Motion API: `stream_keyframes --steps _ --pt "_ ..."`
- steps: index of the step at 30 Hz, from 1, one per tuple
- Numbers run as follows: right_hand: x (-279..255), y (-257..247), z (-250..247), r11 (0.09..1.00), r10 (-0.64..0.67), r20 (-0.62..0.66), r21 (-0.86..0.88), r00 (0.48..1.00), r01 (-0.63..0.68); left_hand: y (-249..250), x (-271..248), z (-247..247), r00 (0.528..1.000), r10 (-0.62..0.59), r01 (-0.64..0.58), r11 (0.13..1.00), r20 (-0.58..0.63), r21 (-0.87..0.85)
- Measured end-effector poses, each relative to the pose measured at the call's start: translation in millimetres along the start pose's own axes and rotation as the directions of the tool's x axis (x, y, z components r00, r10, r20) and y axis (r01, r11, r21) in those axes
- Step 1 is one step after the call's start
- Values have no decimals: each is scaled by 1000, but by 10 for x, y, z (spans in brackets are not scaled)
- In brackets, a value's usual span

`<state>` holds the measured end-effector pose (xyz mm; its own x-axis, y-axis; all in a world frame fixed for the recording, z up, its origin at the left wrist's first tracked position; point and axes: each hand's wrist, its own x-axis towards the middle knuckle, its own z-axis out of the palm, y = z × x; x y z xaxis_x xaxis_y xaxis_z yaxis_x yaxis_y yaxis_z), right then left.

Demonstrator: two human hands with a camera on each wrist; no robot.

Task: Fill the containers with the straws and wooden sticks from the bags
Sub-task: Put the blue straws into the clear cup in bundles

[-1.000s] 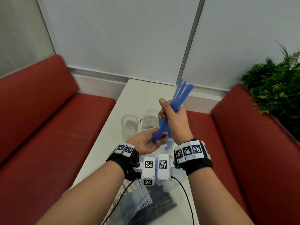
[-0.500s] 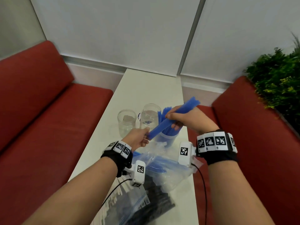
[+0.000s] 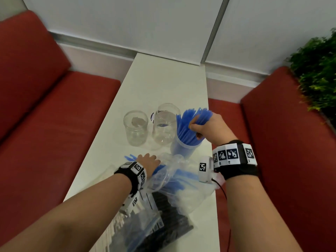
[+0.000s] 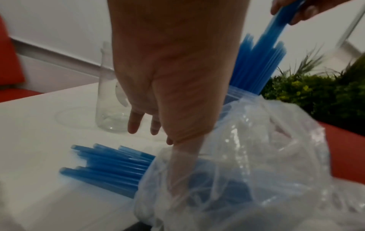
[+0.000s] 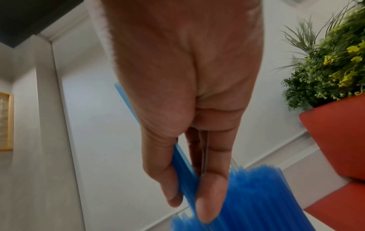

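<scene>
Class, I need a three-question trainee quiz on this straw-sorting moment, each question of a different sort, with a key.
1. True or false: the two clear glass jars on the white table already hold blue straws.
2. Multiple choice: the right hand grips blue plastic straws standing in (A) a clear plastic cup, (B) the left jar, (C) a bag.
3. Fill in: the left hand reaches into the crumpled clear plastic bag toward loose straws lying ____ on the table.

Key: 1 false, both look empty. 2 A. 3 flat.
</scene>
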<state>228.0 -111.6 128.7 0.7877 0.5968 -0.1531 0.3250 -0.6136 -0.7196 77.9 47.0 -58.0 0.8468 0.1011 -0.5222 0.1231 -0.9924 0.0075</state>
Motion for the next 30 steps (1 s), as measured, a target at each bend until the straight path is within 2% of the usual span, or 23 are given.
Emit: stream_keyframes --steps 5,10,13,15,17,19,21,22,23,25,26,30 --pt "81 157 205 998 -4 18 -58 1000 5 50 52 70 999 -23 18 994 43 109" --pt "129 176 278 999 27 -40 -22 999 -28 48 64 54 996 19 -22 999 88 39" --pt "87 129 213 999 39 -51 27 998 -38 64 25 17 992 28 -35 998 122 54" --pt "59 87 151 1000 1 -125 1 992 -1 80 -2 -22 990 19 -26 998 143 48" --pt "46 39 108 998 -64 -269 -44 961 54 98 -28 -48 990 8 -12 1000 142 28" --pt "11 -8 127 985 -160 -421 -131 893 115 120 -58 -69 993 -1 0 1000 116 8" --pt "-31 -19 230 959 -250 -487 -242 837 146 145 -91 -87 994 -13 14 1000 106 -13" --pt "-42 2 304 950 -258 -460 -280 850 137 157 -102 -97 995 -13 15 1000 102 -19" --pt "-52 38 386 948 -223 -395 -301 891 104 170 -117 -106 995 -12 14 1000 104 -21" --pt "-92 147 558 939 -79 -229 -344 970 -5 206 -168 -133 993 -8 11 1000 118 -24" --pt "-116 207 622 930 -39 -186 -367 982 -32 220 -191 -142 993 -4 7 1000 116 -24" --pt "-182 327 679 936 -99 -221 -353 970 15 251 -302 -163 997 -1 3 1000 83 -20"
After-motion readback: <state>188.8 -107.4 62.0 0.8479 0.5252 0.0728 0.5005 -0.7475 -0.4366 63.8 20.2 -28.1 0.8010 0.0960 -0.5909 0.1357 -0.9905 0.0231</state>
